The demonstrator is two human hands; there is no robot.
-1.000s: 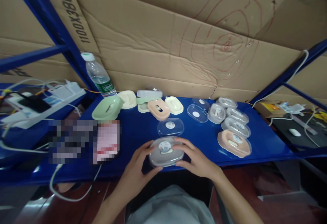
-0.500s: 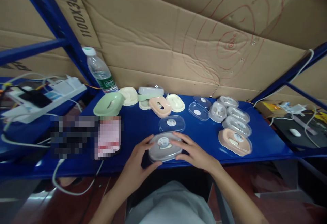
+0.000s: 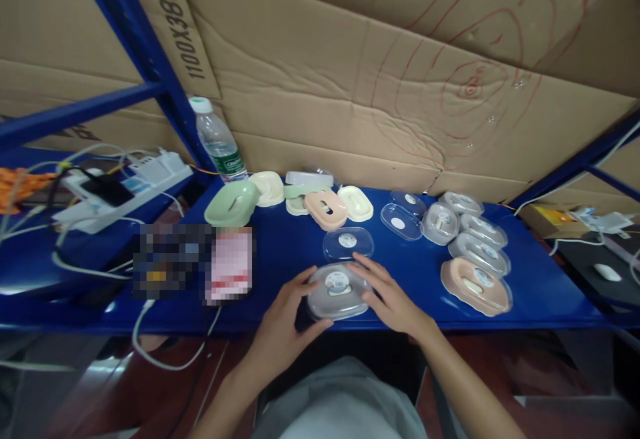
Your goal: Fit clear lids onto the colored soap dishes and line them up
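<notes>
A grey soap dish (image 3: 340, 305) with a clear lid and a round label sits at the front of the blue table, between my hands. My left hand (image 3: 291, 305) curves round its left side, fingers on the far rim and thumb at the near edge. My right hand (image 3: 393, 297) grips the right side, its fingers resting on the lid's edge. Just behind lies a loose clear lid (image 3: 357, 247) with a round label. Farther back are a peach dish part (image 3: 340, 217), a cream one (image 3: 357, 204) and a green one (image 3: 296, 204).
Lidded grey dishes (image 3: 479, 252) and a lidded peach dish (image 3: 463, 287) stand on the right, beside loose clear lids (image 3: 400, 225). On the left are a green dish (image 3: 220, 207), a water bottle (image 3: 224, 149), a blurred pink item (image 3: 230, 269) and a power strip (image 3: 125, 199). Cardboard (image 3: 310, 79) backs the table.
The view has swung left, so everything appears farther right. My right hand's fingers have closed in on the dish's right side, and its thumb has slipped from sight. My left hand keeps its grip.
</notes>
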